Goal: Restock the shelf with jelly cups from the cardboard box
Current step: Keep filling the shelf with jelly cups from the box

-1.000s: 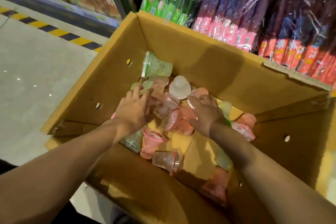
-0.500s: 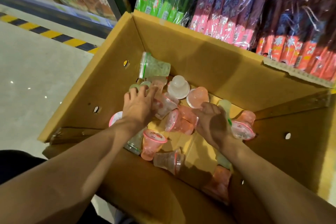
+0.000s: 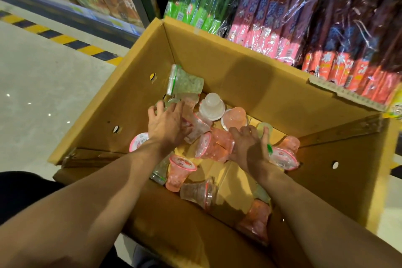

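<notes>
Reaching both hands among red-lidded jelly cups [image 3: 214, 148], lid print illegible

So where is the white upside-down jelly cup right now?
In the head view the white jelly cup sits lid-down near the cardboard box's far wall, between the left hand and an orange cup.
</notes>
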`<state>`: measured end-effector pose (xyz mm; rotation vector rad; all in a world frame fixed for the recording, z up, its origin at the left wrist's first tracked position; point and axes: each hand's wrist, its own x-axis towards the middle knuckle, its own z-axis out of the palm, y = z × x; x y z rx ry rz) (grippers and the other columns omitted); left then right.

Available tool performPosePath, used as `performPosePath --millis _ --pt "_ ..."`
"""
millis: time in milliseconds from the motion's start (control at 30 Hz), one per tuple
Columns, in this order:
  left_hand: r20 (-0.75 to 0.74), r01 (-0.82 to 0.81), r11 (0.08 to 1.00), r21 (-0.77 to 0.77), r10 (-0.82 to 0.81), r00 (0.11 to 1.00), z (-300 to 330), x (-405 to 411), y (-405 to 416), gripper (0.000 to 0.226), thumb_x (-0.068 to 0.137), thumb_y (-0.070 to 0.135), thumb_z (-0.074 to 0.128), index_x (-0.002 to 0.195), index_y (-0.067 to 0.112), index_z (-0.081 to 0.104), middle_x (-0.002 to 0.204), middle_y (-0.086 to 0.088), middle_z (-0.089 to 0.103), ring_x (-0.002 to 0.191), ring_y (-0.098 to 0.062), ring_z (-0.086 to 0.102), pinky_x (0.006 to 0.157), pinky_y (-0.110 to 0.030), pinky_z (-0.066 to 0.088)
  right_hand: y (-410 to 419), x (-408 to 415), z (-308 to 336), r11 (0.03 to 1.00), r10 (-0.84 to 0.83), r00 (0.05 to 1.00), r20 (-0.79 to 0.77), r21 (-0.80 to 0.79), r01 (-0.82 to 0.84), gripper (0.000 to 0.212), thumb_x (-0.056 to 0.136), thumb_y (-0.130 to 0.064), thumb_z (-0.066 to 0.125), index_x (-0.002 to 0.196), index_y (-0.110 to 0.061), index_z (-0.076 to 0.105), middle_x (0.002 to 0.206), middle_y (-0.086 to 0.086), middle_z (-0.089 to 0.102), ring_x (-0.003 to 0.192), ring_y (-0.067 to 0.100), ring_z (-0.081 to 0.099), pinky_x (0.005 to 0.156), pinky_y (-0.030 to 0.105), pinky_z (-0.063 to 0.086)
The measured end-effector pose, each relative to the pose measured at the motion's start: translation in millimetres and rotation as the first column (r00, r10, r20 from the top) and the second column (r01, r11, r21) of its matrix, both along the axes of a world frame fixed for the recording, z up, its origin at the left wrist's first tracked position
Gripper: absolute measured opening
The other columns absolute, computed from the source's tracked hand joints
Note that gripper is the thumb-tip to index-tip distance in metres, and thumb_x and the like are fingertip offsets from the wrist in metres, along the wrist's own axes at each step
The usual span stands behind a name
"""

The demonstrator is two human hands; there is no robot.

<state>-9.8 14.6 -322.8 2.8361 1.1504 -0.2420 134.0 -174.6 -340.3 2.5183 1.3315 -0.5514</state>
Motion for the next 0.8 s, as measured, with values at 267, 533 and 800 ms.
performPosePath --millis 267,533,800 --pt "0.108 -0.076 0.996 -0.037 0.08 0.991 1 8 1 0.063 0.078 0.066 0.058 0.131 0.034 0.045 0.118 0.003 0.065 0.115 -0.029 0.038 0.093 -0.042 0.025 3 0 6 0.992 -0.012 0.996 -0.087 0.123 0.022 0.064 0.082 -0.054 0.064 0.139 -0.037 0.041 0.136 0.009 0.049 0.134 0.034 0.035 0.117 0.061 0.006" --pt "0.204 -0.168 0.963 -0.212 0.212 0.956 14 21 -15 0.076 0.064 0.073 0.043 0.119 0.022 0.047 0.115 -0.007 0.056 0.124 -0.032 0.038 0.103 -0.046 0.029 16 -2 31 0.956 -0.06 0.964 -0.258 0.264 0.13 0.09 0.071 -0.051 0.076 0.145 -0.038 0.027 0.133 0.01 0.037 0.127 0.035 0.043 0.121 0.045 0.018" --pt "0.363 -0.096 0.887 -0.452 0.281 0.888 34 23 -28 0.063 0.063 0.06 0.066 0.111 0.027 0.042 0.105 0.004 0.042 0.098 -0.021 0.051 0.072 -0.034 0.043 18 -1 41 0.868 -0.129 0.887 -0.443 0.382 0.317 0.083 0.073 -0.034 0.08 0.142 -0.037 0.033 0.133 0.004 0.029 0.124 0.028 0.039 0.096 0.033 0.042"
